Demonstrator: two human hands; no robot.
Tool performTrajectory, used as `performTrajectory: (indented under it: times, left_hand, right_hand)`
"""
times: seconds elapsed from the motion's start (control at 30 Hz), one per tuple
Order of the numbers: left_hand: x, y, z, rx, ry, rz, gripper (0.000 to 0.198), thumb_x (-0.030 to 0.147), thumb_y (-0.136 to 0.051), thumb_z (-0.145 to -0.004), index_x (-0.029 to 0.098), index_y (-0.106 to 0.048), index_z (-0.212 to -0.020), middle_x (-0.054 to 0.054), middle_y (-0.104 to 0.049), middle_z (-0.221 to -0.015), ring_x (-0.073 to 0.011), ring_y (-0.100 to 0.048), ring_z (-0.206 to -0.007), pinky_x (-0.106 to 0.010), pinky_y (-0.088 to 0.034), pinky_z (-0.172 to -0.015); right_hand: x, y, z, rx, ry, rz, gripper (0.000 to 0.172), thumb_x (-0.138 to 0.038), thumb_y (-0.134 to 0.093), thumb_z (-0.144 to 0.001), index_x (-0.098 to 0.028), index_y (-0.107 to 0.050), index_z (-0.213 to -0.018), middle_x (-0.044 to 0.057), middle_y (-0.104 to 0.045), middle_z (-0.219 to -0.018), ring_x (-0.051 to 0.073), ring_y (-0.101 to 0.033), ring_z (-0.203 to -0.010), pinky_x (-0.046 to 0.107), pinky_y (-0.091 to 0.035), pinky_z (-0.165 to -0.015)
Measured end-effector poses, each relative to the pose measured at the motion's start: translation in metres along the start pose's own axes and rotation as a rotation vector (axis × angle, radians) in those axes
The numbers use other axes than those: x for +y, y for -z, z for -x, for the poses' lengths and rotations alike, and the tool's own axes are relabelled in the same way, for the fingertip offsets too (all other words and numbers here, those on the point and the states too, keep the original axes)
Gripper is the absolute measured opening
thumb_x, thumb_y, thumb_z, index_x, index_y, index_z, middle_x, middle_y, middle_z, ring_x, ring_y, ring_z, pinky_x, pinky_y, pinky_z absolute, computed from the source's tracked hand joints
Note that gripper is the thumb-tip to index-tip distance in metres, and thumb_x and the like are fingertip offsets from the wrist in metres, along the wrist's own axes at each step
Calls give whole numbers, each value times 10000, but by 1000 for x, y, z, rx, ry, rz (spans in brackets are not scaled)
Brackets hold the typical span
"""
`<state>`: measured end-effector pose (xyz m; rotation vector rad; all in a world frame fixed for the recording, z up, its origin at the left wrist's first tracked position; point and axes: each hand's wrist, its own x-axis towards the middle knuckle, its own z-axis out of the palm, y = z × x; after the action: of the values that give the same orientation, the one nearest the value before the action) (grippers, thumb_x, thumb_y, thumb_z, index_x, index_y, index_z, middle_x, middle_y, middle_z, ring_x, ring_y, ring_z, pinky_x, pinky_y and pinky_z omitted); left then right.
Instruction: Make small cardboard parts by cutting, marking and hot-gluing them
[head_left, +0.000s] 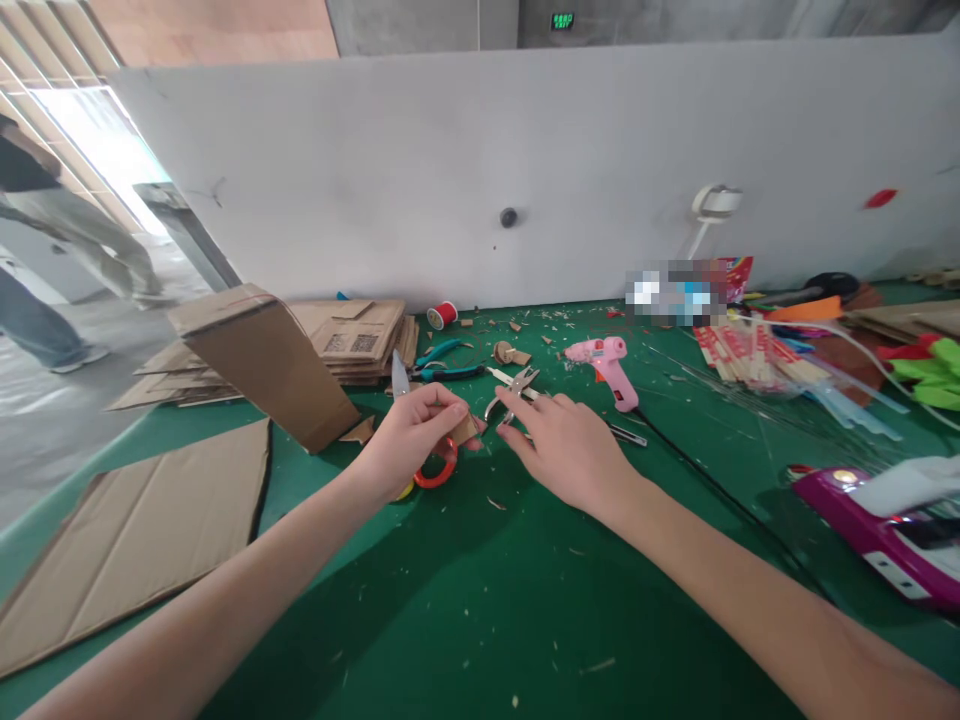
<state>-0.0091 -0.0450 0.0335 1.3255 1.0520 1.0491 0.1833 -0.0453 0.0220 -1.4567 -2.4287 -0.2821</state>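
My left hand [416, 430] is closed, pinching a small piece of cardboard [466, 430] between thumb and fingers. Beneath it lie scissors, with an orange-red handle loop [437, 466] showing and the blade [400, 375] pointing away. My right hand [566, 450] reaches over a silver metal plier-like tool [517, 386], index finger stretched onto its handle and thumb apart from it. Just behind both hands are teal-handled pliers [450, 373]. A pink glue gun [604, 362] lies beyond my right hand, and part of a slim metal tool [628, 436] shows beside that hand.
Stacked cardboard [360, 335], a leaning cardboard box [262, 365] and a flat sheet [150, 520] occupy the left. A red thread spool [442, 315] sits by the white partition [375, 180]. To the right are a purple iron [877, 530], craft materials and the glue gun's black cord [712, 480].
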Motion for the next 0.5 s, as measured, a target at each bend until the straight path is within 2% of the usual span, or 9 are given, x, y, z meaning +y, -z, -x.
performTrajectory:
  times: [0.07,0.17,0.27,0.37,0.43,0.5]
  left_hand:
    - [-1,0,0,15,26,-29,299,426,-648,-769,149,-545,-816,-52,-654,-786,-146,-640,-626,-197,-443,-446]
    - [-6,0,-1,25,33,-108,334,421,-630,-781,152,-608,-978,-25,-623,-764,-113,-587,-575,-215,-457,-474]
    - [-8,-1,-1,13,0,-188,388,370,-638,-777,167,-610,-1107,1,-608,-718,-98,-538,-524,-230,-447,-497]
    - [-6,-1,-1,47,-41,-213,353,321,-664,-747,163,-623,-1060,-5,-627,-734,-101,-529,-538,-227,-421,-500]
    - [-3,-1,0,86,-56,-204,301,318,-672,-737,156,-630,-987,-9,-624,-736,-99,-521,-556,-220,-411,-506]
    - [-2,-1,0,119,-59,-178,277,329,-674,-735,151,-629,-943,-8,-603,-735,-98,-516,-583,-214,-413,-514]
  right_hand:
    - [-1,-5,-6,-56,-3,-13,487,-438,-311,-957,-244,-413,-1392,126,-672,-976,294,-606,-880,365,-417,-634]
    - [-1,-11,-17,-117,-40,-30,486,-466,-297,-951,-279,-404,-1387,149,-640,-1062,301,-616,-913,357,-436,-620]
    - [-2,-14,-28,-177,-81,-62,449,-485,-244,-951,-280,-531,-1229,140,-637,-1012,300,-629,-873,355,-440,-600]
    - [-4,-14,-34,-205,-135,-69,444,-508,-236,-940,-244,-567,-1072,130,-634,-901,300,-636,-781,363,-435,-582]
    - [-5,-13,-34,-194,-160,-56,371,-504,-339,-911,-236,-550,-1057,129,-627,-872,302,-633,-752,366,-431,-580]
    - [-5,-11,-32,-182,-175,-59,275,-419,-444,-872,-226,-539,-1044,131,-622,-867,298,-628,-746,363,-429,-582]
